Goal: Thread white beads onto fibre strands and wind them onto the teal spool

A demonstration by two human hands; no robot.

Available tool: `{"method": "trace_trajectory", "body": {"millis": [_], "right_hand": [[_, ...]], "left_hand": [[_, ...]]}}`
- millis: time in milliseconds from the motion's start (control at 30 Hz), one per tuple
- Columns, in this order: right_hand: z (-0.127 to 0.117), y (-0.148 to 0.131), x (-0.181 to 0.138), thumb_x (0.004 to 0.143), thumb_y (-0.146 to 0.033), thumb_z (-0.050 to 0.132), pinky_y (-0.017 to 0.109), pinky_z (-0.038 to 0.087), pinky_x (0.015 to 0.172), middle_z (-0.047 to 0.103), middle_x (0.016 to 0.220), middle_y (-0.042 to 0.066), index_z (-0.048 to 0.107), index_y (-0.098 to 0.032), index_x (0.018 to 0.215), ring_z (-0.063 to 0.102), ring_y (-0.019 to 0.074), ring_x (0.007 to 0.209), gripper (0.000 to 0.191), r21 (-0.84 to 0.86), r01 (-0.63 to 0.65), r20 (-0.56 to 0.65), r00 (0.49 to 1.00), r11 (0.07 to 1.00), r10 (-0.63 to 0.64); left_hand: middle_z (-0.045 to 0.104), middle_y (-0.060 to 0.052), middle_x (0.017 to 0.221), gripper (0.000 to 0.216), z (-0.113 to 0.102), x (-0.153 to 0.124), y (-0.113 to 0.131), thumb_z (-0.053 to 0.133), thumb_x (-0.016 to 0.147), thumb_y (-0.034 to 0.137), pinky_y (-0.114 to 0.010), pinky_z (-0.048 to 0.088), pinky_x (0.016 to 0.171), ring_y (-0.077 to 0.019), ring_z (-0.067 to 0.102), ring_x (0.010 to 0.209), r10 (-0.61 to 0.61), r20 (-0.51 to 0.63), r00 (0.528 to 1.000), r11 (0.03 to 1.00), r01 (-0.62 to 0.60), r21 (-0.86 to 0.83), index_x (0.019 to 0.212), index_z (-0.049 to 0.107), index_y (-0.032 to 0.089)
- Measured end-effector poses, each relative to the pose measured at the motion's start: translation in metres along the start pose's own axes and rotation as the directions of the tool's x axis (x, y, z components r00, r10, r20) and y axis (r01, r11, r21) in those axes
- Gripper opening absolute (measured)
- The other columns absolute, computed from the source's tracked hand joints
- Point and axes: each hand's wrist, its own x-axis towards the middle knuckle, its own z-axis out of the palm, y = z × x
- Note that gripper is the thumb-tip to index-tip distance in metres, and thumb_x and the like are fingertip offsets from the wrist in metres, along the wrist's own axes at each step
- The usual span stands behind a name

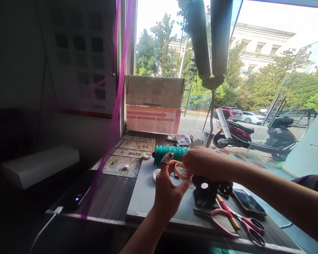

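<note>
My left hand (167,188) holds a small, shallow round bowl (179,176) between thumb and fingers, tilted slightly toward me. Many tiny white beads (182,170) lie inside it. A greyish wrap covers one finger of this hand. From the right, my right hand (200,160) reaches over the bowl's far rim with its fingers bunched together; the fingertips and anything between them are hidden. Just behind both hands lies a green ribbed cylinder (161,152). A white round lid or dish (156,174) sits beside my left hand on a pale grey board (143,197).
Pink-handled pliers (222,222), scissors (251,225), a red-and-yellow stick (229,211) and a phone (247,201) lie at right. A black stand (202,195) is under my right forearm. A small white cup (147,155) stands near a 2025 calendar sheet (122,164). Purple strands (122,70) hang at left.
</note>
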Motion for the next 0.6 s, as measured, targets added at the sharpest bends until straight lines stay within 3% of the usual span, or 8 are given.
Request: {"method": "trace_trajectory", "body": {"millis": [100,200,267,400,600], "right_hand": [[0.000,0.016,0.002,0.063,-0.012,0.048,0.023,0.025,0.046,0.041,0.046,-0.004,0.048,-0.017,0.051,0.030,0.0064,0.045,0.013,0.213,-0.001,-0.028,1.000,0.977,0.008],[0.005,0.040,0.003,0.067,-0.017,0.043,0.022,0.032,0.048,0.047,0.051,-0.004,0.043,-0.018,0.056,0.039,0.0073,0.048,0.011,0.568,-0.073,0.028,0.997,0.820,0.070],[0.011,0.054,0.003,0.070,-0.019,0.038,0.022,0.034,0.046,0.045,0.049,-0.004,0.040,-0.019,0.055,0.041,0.0076,0.046,0.015,0.684,-0.153,0.087,0.988,0.713,0.129],[0.022,0.066,-0.001,0.070,-0.022,0.039,0.022,0.035,0.044,0.044,0.050,-0.005,0.040,-0.019,0.056,0.041,0.0076,0.044,0.014,0.781,-0.215,0.119,0.973,0.587,0.198],[0.027,0.064,-0.003,0.069,-0.020,0.040,0.023,0.036,0.045,0.044,0.050,-0.004,0.041,-0.019,0.057,0.042,0.0089,0.045,0.012,0.822,-0.194,0.101,0.975,0.535,0.199]], "left_hand": [[0.063,-0.003,0.089,0.037,-0.001,0.001,0.000,0.065,0.067,0.018,-0.033,0.047,0.079,-0.0190,0.061,0.086,-0.010,-0.015,1.000,1.000,0.010,0.018,0.099,0.047,0.019],[0.062,-0.003,0.090,0.038,-0.001,0.002,-0.001,0.067,0.066,0.018,-0.034,0.046,0.081,-0.0194,0.061,0.087,-0.015,-0.033,0.999,1.000,0.016,0.012,0.099,0.047,0.019],[0.062,-0.003,0.091,0.039,0.000,0.003,-0.002,0.067,0.065,0.019,-0.035,0.046,0.082,-0.0196,0.061,0.088,-0.017,-0.045,0.999,1.000,0.018,0.004,0.098,0.047,0.020],[0.062,-0.003,0.093,0.037,0.000,0.004,-0.003,0.067,0.065,0.020,-0.033,0.046,0.083,-0.0196,0.061,0.089,-0.013,-0.049,0.999,1.000,0.013,0.001,0.096,0.048,0.020],[0.062,-0.004,0.095,0.043,0.002,0.005,-0.003,0.068,0.066,0.021,-0.033,0.046,0.083,-0.0194,0.061,0.090,0.008,-0.041,0.999,1.000,-0.008,0.002,0.103,0.045,0.020]]}}
